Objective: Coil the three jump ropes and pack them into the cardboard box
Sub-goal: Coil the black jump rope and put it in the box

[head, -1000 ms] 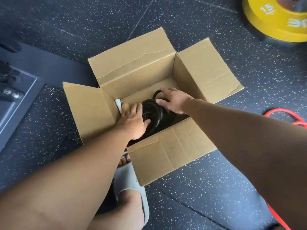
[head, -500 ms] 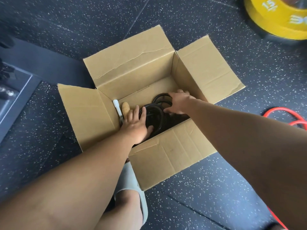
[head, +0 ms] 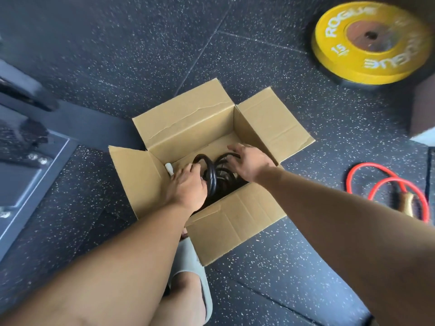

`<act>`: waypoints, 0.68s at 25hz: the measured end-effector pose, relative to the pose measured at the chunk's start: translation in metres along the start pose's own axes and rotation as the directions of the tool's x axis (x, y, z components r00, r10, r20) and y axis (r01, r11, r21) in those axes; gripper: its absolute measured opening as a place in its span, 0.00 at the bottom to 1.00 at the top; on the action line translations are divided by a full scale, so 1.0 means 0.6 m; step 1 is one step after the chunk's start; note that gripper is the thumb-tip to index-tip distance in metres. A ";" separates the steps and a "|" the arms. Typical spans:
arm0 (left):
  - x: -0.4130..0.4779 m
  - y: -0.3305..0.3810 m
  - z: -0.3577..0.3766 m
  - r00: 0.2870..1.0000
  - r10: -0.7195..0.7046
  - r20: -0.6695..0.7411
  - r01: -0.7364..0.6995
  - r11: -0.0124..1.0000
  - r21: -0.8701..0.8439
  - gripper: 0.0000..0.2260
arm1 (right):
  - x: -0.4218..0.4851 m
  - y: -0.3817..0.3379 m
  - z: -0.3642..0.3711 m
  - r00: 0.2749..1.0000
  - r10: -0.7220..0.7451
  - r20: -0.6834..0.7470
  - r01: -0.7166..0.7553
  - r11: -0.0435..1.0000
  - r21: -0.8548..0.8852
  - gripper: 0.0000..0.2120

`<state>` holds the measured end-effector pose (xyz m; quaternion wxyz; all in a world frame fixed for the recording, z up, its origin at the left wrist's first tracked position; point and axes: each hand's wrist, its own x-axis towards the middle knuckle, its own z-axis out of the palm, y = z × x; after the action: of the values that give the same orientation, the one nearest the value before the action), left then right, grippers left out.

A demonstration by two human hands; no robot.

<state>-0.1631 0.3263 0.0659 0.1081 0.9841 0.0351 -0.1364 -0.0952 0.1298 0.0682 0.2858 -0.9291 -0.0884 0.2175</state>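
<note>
An open cardboard box (head: 237,222) stands on the dark speckled floor. Inside it lies a coiled black jump rope (head: 215,177), its loops standing up loosely, with a white handle (head: 169,168) against the left wall. My left hand (head: 186,188) reaches in from the near left, fingers curled on the coil's left loop. My right hand (head: 250,163) comes in from the right, and its fingers and thumb curl round the far loops. A red jump rope (head: 353,175) with a wooden handle (head: 409,203) lies loose on the floor to the right of the box.
A yellow weight plate (head: 367,41) lies on the floor at the far right. Dark metal gym equipment (head: 28,165) fills the left side. My foot in a grey slide sandal (head: 190,262) stands just in front of the box's near flap.
The view has pulled back and up, so the red rope and weight plate show more. Both hands went from pressing the black coil down to curling on its loops, which stand higher.
</note>
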 end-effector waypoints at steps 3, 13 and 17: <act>-0.041 0.018 -0.034 0.994 -0.102 0.035 0.102 0.995 0.015 0.15 | -0.056 0.017 -0.022 0.999 0.025 -0.042 -0.027 0.999 -0.032 0.22; -0.132 0.032 -0.073 0.979 -0.186 -0.083 0.193 0.978 0.077 0.16 | -0.190 0.022 -0.038 0.998 0.041 -0.047 -0.043 0.998 -0.041 0.21; -0.144 0.066 -0.087 0.999 -0.047 -0.005 0.046 0.998 -0.049 0.16 | -0.230 0.025 -0.057 0.995 0.072 -0.064 -0.071 0.997 0.014 0.21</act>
<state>-0.2287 0.2957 0.1469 0.1291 0.9804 0.0616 -0.1352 -0.2015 0.0607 0.1339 0.2861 -0.9364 -0.0447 0.1981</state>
